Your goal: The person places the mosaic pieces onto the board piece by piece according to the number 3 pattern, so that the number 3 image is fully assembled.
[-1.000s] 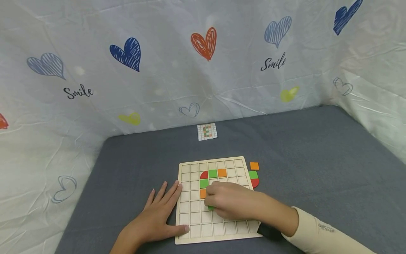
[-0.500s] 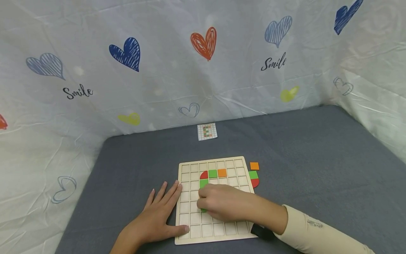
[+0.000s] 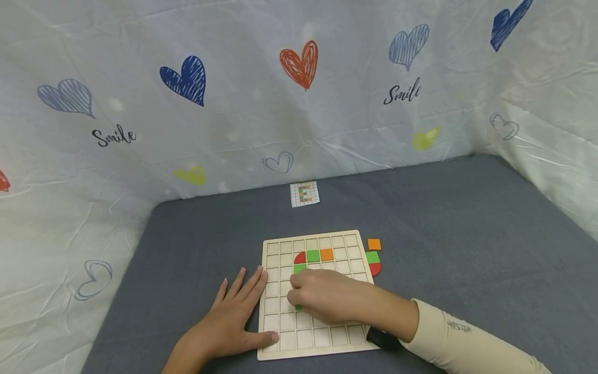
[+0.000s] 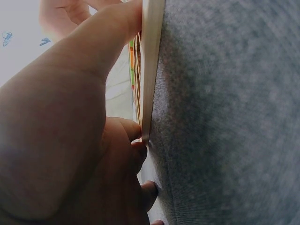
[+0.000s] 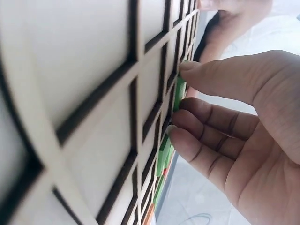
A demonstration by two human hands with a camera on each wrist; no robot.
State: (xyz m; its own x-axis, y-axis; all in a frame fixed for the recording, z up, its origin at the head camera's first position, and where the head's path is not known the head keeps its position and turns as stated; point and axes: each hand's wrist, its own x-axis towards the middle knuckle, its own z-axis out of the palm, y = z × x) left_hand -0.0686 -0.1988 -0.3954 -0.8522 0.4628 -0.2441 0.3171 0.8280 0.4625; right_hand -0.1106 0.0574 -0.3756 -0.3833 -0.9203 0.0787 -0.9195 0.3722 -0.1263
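Observation:
A wooden grid board lies on the table. Bent over it, my right hand pinches a green square tile between thumb and fingers at the board's surface. In the head view just a green edge shows under the hand. My left hand rests along the board's left edge, fingers spread and straight, thumb on the lower left corner. Tiles set in the board include a red quarter-circle tile, a green tile, an orange tile and another green tile. The right hand covers some cells.
Right of the board lie a loose orange tile, a green tile and a red rounded tile. A small printed pattern card lies at the back of the dark grey table, against a white curtain.
My right hand has moved left by about one column with the green tile, and now covers the orange tile seen before. The left hand has stayed still.

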